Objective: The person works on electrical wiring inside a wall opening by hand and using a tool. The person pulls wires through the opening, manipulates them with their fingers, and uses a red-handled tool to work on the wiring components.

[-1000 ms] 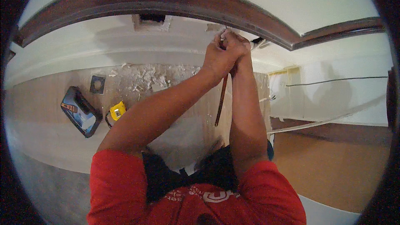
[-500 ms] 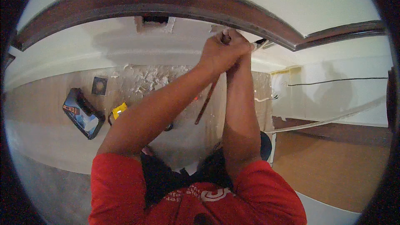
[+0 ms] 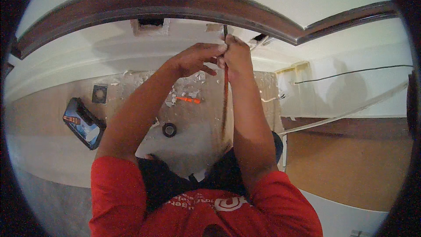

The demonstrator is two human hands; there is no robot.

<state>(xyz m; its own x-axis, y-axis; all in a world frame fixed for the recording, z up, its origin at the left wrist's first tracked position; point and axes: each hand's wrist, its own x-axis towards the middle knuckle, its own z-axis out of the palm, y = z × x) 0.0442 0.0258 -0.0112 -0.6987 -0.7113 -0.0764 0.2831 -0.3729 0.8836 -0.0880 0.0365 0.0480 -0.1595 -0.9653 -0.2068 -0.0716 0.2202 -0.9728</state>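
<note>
1. R hand: fingers clenched round upper part of a long thin rod, below the dark wood rail.
2. Rod: reddish-brown shaft, dark upper end showing above R fist; lower length runs alongside R forearm, twd the person's lap. Contact btwn upper end and wall: can't tell.
3. L hand: fingers spread, loose, tips at R hand; whether they touch the rod, can't tell.
4. Wall: squarish dark opening w/ rough edges, L of hands; 2nd opening just R of R hand.
5. Surface below: orange tool among pale debris; black ring-shaped roll nearer the person.
6. Far L: dark square plate above a tilted black case.
</note>
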